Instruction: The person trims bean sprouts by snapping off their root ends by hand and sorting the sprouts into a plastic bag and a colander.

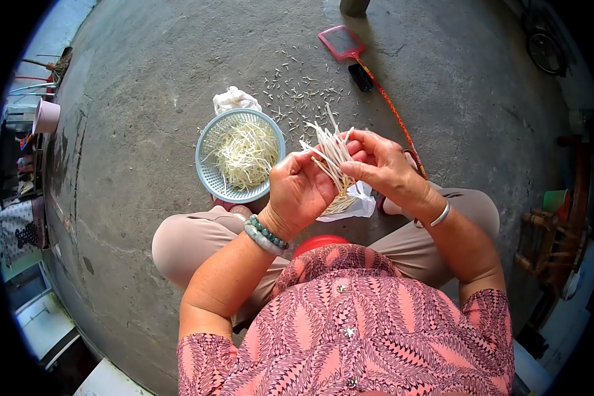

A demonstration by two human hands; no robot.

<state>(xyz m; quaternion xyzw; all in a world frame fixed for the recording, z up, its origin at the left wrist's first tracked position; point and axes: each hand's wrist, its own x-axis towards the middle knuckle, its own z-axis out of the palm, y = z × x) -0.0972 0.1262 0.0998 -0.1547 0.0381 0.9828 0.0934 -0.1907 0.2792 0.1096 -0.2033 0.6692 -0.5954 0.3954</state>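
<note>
On the floor (132,132), a basket (211,178) of sprouts (247,155) lies nearer the left hand (303,188). It and the right hand (396,171) are together — clamped on a bundle of stems (335,150), its length pointing away from the body.

Passage is open over the floor (132,125) left of the blue basket (204,173). Obstructions: the basket's raised rim, a white bundle (236,99) just beyond it, the swatter handle (393,107) slanting toward the right forearm (465,241).
</note>
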